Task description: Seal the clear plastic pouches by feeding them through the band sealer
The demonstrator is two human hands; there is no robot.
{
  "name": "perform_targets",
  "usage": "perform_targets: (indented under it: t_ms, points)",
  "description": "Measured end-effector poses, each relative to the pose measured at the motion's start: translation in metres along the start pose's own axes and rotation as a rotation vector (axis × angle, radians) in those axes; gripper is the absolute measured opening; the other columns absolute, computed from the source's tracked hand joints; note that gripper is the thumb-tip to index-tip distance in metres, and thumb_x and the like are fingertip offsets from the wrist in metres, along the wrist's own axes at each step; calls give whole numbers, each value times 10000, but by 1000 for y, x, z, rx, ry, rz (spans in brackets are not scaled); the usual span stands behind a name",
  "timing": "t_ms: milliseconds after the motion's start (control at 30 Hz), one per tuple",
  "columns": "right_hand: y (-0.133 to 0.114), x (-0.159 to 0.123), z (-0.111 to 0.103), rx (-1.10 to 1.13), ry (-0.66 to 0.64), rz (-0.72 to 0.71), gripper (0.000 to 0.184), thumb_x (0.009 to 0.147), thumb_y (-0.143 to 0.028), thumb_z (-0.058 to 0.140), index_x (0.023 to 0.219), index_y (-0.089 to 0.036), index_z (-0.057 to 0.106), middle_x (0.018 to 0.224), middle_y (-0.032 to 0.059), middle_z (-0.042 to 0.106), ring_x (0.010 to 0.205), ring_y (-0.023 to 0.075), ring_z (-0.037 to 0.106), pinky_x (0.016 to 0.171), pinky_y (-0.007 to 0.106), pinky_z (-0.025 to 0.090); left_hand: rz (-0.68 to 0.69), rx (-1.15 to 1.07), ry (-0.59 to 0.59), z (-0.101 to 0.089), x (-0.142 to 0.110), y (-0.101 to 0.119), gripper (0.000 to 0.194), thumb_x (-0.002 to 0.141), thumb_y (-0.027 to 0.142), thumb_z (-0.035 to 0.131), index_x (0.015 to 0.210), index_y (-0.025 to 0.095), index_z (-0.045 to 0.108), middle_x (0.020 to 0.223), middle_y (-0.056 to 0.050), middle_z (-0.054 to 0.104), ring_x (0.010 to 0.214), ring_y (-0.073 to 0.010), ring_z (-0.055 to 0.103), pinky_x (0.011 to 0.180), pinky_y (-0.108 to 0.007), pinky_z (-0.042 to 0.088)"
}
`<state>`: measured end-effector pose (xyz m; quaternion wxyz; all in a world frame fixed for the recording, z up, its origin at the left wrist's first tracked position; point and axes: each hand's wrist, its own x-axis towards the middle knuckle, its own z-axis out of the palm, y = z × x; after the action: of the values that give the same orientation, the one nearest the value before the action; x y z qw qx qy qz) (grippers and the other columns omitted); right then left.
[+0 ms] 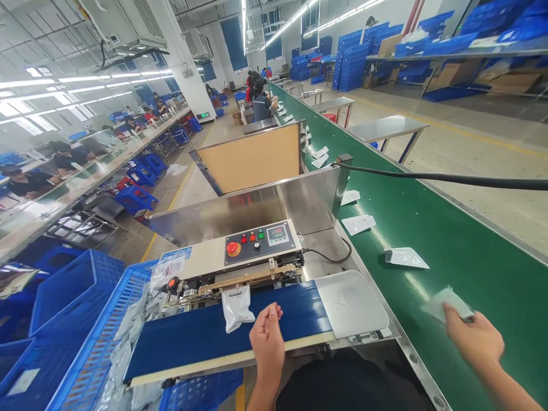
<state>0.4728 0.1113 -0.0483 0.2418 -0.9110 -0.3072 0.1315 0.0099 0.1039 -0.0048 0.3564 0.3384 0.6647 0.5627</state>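
My right hand (476,338) is over the green conveyor belt (466,268) at the right. Its thumb and fingers pinch a small white plastic bag (445,303), slightly blurred. In front of the band sealing machine (205,254), my left hand (268,337) is raised above the blue belt (184,337) with its fingers curled together and nothing visible in them. Just left of that hand, apart from it, another white bag (237,311) hangs from the sealer's edge, its top in the sealing track and its lower part on the blue belt.
Several white bags (406,257) lie along the green conveyor. A blue crate (81,365) left of the sealer holds many filled bags. A metal plate (349,302) adjoins the blue belt's right end. A black cable (449,178) crosses above the conveyor. Co-workers (262,103) sit farther along.
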Motion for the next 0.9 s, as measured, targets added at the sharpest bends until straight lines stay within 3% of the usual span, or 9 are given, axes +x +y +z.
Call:
perform_targets:
  t_ms: [67, 167, 267, 367, 433, 533, 667, 767, 900]
  points:
    - [-38, -19, -3, 155, -6, 57, 362, 821, -615, 592, 642, -316, 491, 612, 130, 635, 555, 288, 576, 630, 475, 482, 121, 72, -187, 25, -6, 11, 489, 981, 618, 698, 1053, 158, 848, 1024, -154, 841, 953, -299, 815, 904, -444, 687]
    - [-99, -62, -8, 358, -24, -153, 441, 797, -707, 635, 829, -267, 625, 724, 97, 696, 703, 293, 642, 695, 426, 516, 334, 167, -420, 64, -14, 30, 392, 1038, 503, 652, 1201, 194, 829, 1226, -153, 819, 1130, -303, 780, 998, -431, 648]
    - [-143, -105, -6, 552, -336, -444, 489, 822, -711, 684, 923, -233, 710, 811, 66, 744, 757, 256, 671, 728, 368, 546, 440, 182, -566, 94, -19, 48, 451, 1033, 473, 659, 1382, 206, 758, 1362, -145, 777, 1234, -311, 737, 1063, -412, 598]
    - [-161, -130, 2, 712, -689, -493, 495, 849, -710, 734, 940, -223, 739, 790, 39, 722, 722, 219, 667, 697, 336, 556, 387, 187, -640, 107, -22, 57, 402, 1092, 483, 546, 1153, 212, 836, 1043, -88, 835, 935, -246, 755, 855, -303, 575]
    - [-162, -137, 7, 828, -853, -417, 550, 847, -748, 739, 955, -209, 747, 729, 21, 679, 669, 199, 645, 665, 330, 551, 312, 201, -607, 106, -23, 56, 511, 1114, 508, 480, 907, 193, 826, 774, -46, 755, 706, -190, 650, 682, -261, 476]
    - [-158, -142, 12, 885, -965, -329, 597, 821, -772, 768, 950, -189, 751, 690, 16, 668, 634, 179, 625, 658, 321, 541, 246, 184, -549, 98, -26, 49, 543, 1108, 523, 475, 812, 180, 775, 685, -25, 668, 635, -163, 539, 621, -260, 374]
    - [-151, -143, 28, 792, -917, -255, 593, 752, -769, 834, 812, -189, 728, 576, -4, 614, 543, 143, 542, 550, 279, 451, 240, 195, -495, 95, -20, 34, 478, 1063, 467, 542, 728, 189, 738, 676, -27, 649, 648, -166, 516, 640, -269, 358]
    - [-150, -132, 46, 776, -829, -92, 615, 676, -776, 868, 743, -188, 701, 517, -28, 550, 476, 105, 443, 475, 252, 357, 12, 130, -346, 104, -3, 16, 462, 928, 495, 687, 581, 192, 657, 573, -3, 551, 597, -153, 454, 583, -264, 318]
    - [-168, -114, 69, 730, -857, 24, 567, 615, -683, 924, 752, -180, 700, 517, -35, 548, 462, 89, 438, 451, 232, 367, -247, 17, -210, 117, 24, -8, 478, 758, 554, 790, 506, 183, 626, 497, 23, 472, 511, -126, 400, 513, -249, 288]
